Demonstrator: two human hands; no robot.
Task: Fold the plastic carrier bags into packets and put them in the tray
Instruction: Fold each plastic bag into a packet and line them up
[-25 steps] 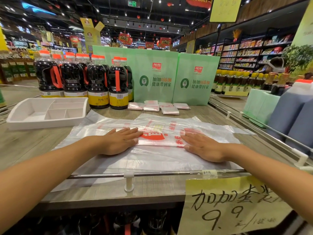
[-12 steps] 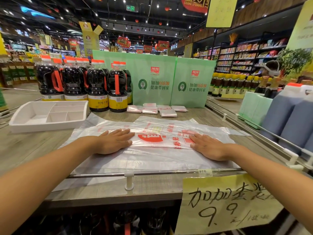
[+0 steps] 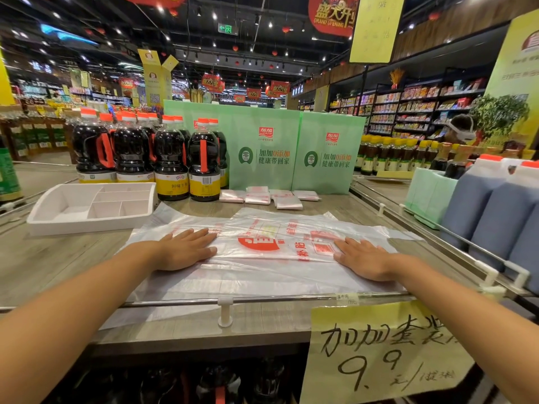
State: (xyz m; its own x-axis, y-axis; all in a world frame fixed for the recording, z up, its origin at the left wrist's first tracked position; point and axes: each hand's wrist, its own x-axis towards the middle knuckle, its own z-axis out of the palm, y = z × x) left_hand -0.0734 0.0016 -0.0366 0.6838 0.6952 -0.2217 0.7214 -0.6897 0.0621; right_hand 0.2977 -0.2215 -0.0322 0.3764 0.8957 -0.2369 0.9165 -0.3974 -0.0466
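left hand [image 3: 186,249], right hand [image 3: 363,259] flat, fingers straight, pressing thin crinkled translucent bag [image 3: 262,266]; grasping nothing.

The carrier bag [image 3: 262,275] is showing translucent white with red lettering and a solid red half-disc logo. Left of the bag, the tray [image 3: 87,225] is showing plain white. Behind the bag, the packets [image 3: 258,198] are showing whitish with faint red print. The bottles [image 3: 170,153] are showing near-black with orange-red caps and yellow labels, and the display boards [image 3: 262,176] are showing pale green. In front of the bag, the price sign [image 3: 379,365] is showing yellow with black handwriting.
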